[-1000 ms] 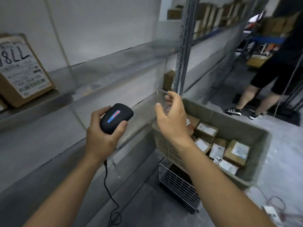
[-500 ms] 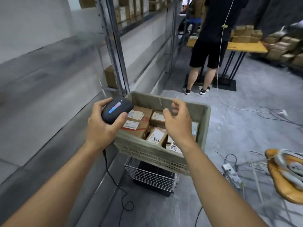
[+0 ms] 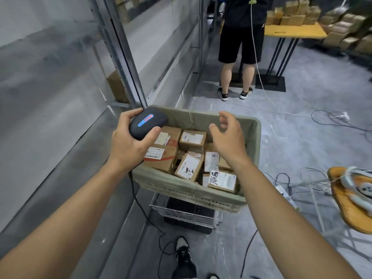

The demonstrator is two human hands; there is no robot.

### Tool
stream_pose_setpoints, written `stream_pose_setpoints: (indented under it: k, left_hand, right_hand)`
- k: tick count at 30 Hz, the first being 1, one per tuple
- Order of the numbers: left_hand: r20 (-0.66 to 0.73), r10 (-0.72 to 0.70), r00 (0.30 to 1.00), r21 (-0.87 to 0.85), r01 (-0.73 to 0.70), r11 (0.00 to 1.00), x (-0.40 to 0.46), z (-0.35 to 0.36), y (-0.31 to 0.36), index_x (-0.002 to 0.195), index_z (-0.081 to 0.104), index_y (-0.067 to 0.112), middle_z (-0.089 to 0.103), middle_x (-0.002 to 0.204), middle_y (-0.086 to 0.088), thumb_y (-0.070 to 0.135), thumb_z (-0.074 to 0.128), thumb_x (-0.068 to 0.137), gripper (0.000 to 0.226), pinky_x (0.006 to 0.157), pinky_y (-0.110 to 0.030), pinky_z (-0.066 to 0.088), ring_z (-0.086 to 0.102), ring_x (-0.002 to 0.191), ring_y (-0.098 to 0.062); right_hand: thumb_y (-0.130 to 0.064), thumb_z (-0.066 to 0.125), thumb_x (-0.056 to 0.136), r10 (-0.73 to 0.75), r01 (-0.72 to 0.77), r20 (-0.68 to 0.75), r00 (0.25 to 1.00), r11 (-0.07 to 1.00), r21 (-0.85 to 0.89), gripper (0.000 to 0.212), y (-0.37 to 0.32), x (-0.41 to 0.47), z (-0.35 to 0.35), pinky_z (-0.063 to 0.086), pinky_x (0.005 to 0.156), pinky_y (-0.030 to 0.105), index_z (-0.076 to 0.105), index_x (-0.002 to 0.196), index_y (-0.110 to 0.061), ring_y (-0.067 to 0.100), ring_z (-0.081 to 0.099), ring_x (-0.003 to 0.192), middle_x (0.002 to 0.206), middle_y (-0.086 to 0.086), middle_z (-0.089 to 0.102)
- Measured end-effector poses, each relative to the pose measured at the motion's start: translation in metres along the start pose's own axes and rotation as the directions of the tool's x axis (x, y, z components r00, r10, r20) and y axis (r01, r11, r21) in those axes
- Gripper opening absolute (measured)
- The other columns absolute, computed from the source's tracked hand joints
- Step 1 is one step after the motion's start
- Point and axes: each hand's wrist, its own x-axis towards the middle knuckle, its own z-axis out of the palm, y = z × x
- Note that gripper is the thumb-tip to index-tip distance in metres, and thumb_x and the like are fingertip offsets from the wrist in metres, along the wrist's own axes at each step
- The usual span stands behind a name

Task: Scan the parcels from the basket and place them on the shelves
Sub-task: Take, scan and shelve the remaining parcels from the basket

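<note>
Parcels [image 3: 188, 167] in basket [image 3: 189, 190] beside shelves [image 3: 60, 121]

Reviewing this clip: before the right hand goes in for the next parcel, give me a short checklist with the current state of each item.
1. Scanner held in left hand: ok, fingers and thumb wrap it.
2. Right hand free: ok, fingers loosely spread, holding nothing.
3. Right hand over the basket: ok, above the parcels, not touching any.
4. Parcels left to scan: ok, several boxes lie in the basket, such as the parcel just left of the hand.
5. Label facing up on that parcel: ok, white label visible on top.
6. Scanner powered: cannot tell; a red and blue strip shows on top.
</note>
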Motion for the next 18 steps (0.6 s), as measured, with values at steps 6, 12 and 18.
stream_pose_setpoints:
  k: [6,12,18]
  left_hand:
    - [0.09,0.006,0.996,-0.026,-0.004,1.0,0.05,0.017,-0.034,0.129,0.054,0.034,0.064,0.114,0.023,0.04,0.081,0.078,0.058,0.076,-0.004,0.044,0.063,0.097,0.011]
    - [0.169,0.006,0.986,-0.024,-0.002,1.0,0.09,0.031,-0.07,0.128,0.053,0.044,0.063,0.125,0.017,0.051,0.081,0.076,0.059,0.093,-0.034,0.055,0.064,0.112,-0.005]
    - [0.234,-0.026,0.972,-0.061,0.041,0.997,0.114,0.049,-0.094,0.135,0.055,0.019,0.059,0.12,0.019,0.021,0.086,0.084,0.06,0.081,-0.004,0.044,0.059,0.102,0.016]
  right_hand:
    - [-0.017,0.058,0.098,0.069,-0.068,0.009,0.998,0.994,-0.084,0.054,0.01,0.036,0.022,0.041,0.114,0.042,0.043,0.148,-0.029,0.011,0.045,0.133,0.148,-0.003,0.045]
    - [-0.017,0.058,0.096,0.09,-0.086,0.015,0.996,0.982,-0.169,0.057,0.023,0.066,0.049,0.039,0.116,0.04,0.043,0.15,-0.029,0.013,0.044,0.135,0.148,-0.001,0.044]
    - [-0.026,0.058,0.094,0.092,-0.075,0.061,0.994,0.971,-0.228,0.058,0.044,0.092,0.078,0.039,0.115,0.045,0.041,0.149,-0.035,0.015,0.041,0.138,0.147,-0.003,0.042]
